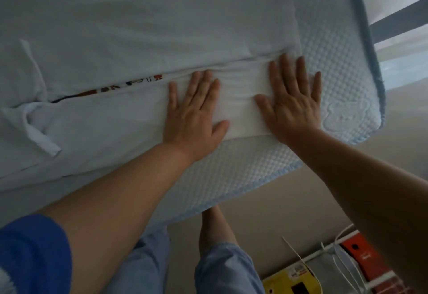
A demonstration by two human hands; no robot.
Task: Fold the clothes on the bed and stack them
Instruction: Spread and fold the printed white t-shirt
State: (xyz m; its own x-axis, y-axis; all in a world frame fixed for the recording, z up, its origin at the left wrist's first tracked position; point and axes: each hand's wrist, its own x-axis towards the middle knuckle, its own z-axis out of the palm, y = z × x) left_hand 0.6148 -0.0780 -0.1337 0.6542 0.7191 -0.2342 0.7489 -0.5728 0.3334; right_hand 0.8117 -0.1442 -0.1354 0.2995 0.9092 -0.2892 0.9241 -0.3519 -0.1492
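Two flat palms press folded white garment at bed right corner: left hand, right hand fingers spread wide, holding nothing; smooth outward, keep fold edge straight

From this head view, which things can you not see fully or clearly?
- Printed design on the white garment: the folded flaps hide all but a thin strip.
- The garment: the left picture edge cuts it off, and the left hand and right hand, pressed flat, cover parts.
- Yellow box on the floor: cut by the bottom edge, its label too blurred to read.
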